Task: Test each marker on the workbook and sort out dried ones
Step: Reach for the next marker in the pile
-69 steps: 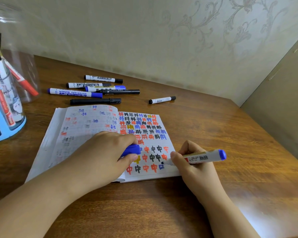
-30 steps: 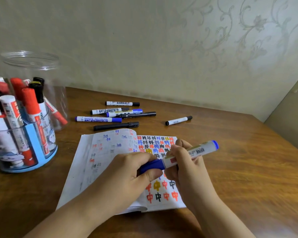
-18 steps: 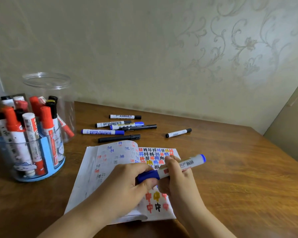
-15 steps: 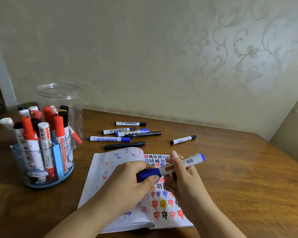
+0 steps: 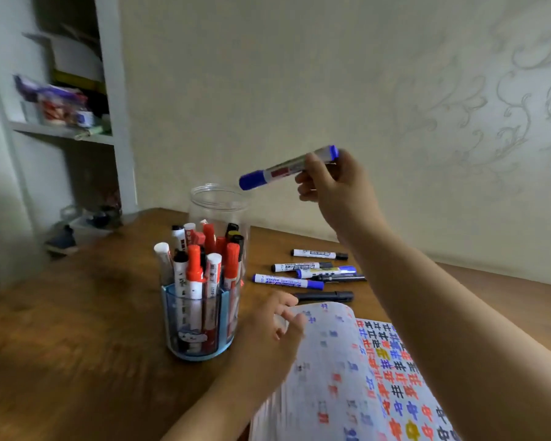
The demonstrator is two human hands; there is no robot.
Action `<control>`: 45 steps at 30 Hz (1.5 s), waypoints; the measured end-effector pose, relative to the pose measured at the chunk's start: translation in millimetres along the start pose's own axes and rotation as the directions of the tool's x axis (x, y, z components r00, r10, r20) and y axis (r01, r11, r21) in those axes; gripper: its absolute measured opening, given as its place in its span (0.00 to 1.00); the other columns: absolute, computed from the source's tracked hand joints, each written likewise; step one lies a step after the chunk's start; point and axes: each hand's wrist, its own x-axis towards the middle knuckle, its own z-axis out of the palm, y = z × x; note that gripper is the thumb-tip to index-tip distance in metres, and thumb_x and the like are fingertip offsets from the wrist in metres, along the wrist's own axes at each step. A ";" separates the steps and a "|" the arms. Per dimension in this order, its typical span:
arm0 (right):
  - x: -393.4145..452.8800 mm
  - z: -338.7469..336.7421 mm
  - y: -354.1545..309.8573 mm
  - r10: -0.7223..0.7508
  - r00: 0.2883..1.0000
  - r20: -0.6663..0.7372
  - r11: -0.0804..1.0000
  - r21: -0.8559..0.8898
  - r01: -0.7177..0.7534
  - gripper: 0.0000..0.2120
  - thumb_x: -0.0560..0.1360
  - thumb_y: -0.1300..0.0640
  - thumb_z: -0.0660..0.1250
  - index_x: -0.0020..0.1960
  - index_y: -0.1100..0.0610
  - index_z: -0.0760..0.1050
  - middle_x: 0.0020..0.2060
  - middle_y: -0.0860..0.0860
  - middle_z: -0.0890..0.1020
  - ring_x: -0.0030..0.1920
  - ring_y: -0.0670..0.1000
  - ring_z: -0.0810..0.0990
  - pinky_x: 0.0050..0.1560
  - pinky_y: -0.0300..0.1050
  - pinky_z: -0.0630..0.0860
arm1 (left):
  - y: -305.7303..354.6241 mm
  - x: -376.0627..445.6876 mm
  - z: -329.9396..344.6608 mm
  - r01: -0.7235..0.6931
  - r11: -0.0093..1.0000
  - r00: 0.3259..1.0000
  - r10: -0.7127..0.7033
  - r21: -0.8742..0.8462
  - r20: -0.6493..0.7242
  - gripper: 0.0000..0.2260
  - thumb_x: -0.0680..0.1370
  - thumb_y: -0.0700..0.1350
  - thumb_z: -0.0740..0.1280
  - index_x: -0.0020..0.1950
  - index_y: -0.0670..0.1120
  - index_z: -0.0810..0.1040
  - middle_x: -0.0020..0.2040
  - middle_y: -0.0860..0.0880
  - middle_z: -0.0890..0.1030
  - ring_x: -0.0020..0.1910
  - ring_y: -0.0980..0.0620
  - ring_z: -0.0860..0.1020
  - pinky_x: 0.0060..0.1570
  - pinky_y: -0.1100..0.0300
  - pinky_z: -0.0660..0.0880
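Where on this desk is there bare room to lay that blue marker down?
Bare wood lies left of the marker holder and in front of it. It is crowded between the holder, the loose markers and the workbook, where the left hand sits.

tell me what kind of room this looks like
Probably a room in a home, at a desk: a wooden tabletop against patterned wallpaper, a cluttered shelf to the left, and a workbook with markers.

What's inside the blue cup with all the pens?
The blue pen holder is packed with upright markers, mostly red-capped, some black or white. Its tinted wall blurs their lower ends, so the bottom is unclear. The clear jar stands just behind it.
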 end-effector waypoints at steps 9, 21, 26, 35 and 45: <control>50.4 73.5 26.6 0.174 0.920 0.350 0.876 -0.483 0.017 0.14 0.75 0.53 0.66 0.51 0.64 0.77 0.33 0.53 0.74 0.31 0.47 0.69 0.32 0.40 0.66 | -11.9 7.0 -7.2 0.001 0.999 0.998 0.002 0.037 -0.065 0.06 0.78 0.57 0.56 0.49 0.58 0.70 0.43 0.62 0.75 0.44 0.63 0.76 0.35 0.76 0.69; 32.4 28.4 41.8 0.112 0.941 0.320 0.905 -0.424 0.036 0.13 0.78 0.48 0.62 0.59 0.53 0.75 0.40 0.48 0.78 0.36 0.44 0.75 0.36 0.32 0.71 | -10.3 8.1 -6.2 0.058 0.998 0.993 -0.056 0.021 -0.104 0.02 0.79 0.49 0.61 0.49 0.57 0.72 0.42 0.60 0.74 0.42 0.64 0.73 0.35 0.78 0.68; -7.5 -30.2 108.1 0.417 0.814 0.404 0.470 -0.863 0.187 0.12 0.78 0.59 0.59 0.56 0.59 0.78 0.48 0.53 0.82 0.47 0.54 0.79 0.45 0.42 0.75 | -7.3 9.4 0.7 -0.033 0.998 0.994 0.039 0.061 -0.107 0.04 0.78 0.47 0.63 0.52 0.53 0.75 0.44 0.58 0.76 0.42 0.62 0.76 0.38 0.78 0.69; -21.5 -28.8 140.2 0.618 0.659 0.429 0.296 -0.903 0.310 0.14 0.79 0.55 0.60 0.64 0.52 0.71 0.57 0.54 0.78 0.53 0.54 0.77 0.55 0.47 0.75 | -11.6 6.7 -2.2 -0.045 0.992 0.994 0.056 0.121 -0.092 0.06 0.79 0.49 0.61 0.54 0.54 0.73 0.44 0.61 0.74 0.43 0.65 0.74 0.39 0.81 0.67; -81.1 -52.6 90.5 0.198 0.818 0.540 0.365 -0.815 0.450 0.08 0.79 0.62 0.58 0.57 0.56 0.66 0.52 0.51 0.71 0.40 0.51 0.70 0.36 0.46 0.67 | -8.8 2.5 1.9 -0.370 0.737 0.893 0.450 0.566 -0.001 0.11 0.76 0.46 0.64 0.56 0.47 0.78 0.57 0.51 0.76 0.58 0.51 0.74 0.58 0.53 0.71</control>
